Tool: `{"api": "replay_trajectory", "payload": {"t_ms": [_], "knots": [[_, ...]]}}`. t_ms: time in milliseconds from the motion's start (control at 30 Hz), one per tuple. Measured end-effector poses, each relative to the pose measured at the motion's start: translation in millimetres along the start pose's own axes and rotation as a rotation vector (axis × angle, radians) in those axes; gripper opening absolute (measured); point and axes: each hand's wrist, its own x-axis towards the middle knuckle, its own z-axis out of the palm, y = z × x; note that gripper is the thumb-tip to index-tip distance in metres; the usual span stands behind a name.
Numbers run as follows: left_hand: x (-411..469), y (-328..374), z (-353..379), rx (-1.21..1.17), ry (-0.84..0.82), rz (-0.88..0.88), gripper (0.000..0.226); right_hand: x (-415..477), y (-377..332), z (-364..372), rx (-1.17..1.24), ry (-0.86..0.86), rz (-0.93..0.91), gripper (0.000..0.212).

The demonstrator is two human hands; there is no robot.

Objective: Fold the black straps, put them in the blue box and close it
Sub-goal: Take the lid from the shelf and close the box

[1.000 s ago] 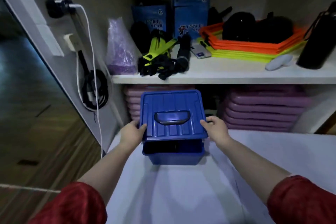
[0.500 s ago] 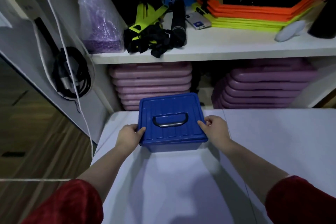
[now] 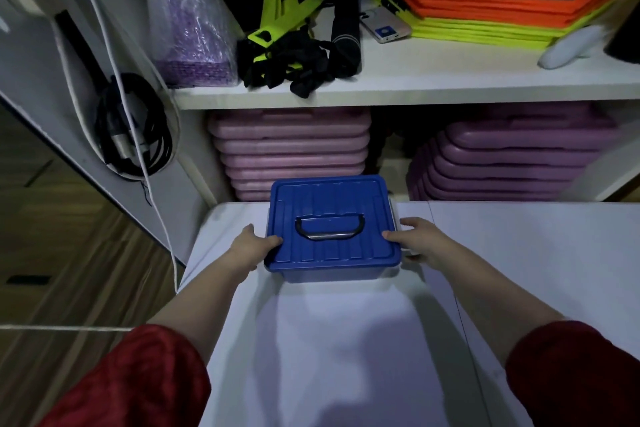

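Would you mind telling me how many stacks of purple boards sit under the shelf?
2. One stack is under the shelf's left part, behind the blue box; the other stack is to its right. More may be hidden behind them.

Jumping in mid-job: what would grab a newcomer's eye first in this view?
First, the ribbed blue plastic box with its lid on, on the near white table, with the left hand and right hand at its sides. Then the orange and yellow flat hexagonal frames stacked upper right on the white shelf, and black straps tangled at its left.
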Motion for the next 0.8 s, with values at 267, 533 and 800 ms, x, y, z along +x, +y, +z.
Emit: {"api": "replay_trajectory", "payload": {"t_ms": [267, 533, 800], "knots": [[9, -2, -4, -0.255, -0.130, 0.007, 0.032, 4, -6, 4, 0.033, -0.021, -0.014, 0.049], [9, 9, -9, -0.171, -0.069, 0.031, 0.034, 3, -2, 3, 0.029, 0.059, -0.074, 0.018], [9, 9, -12, -0.347, -0.065, -0.036, 0.025, 2, -4, -10, 0.388, -0.115, 0.127, 0.009]]}}
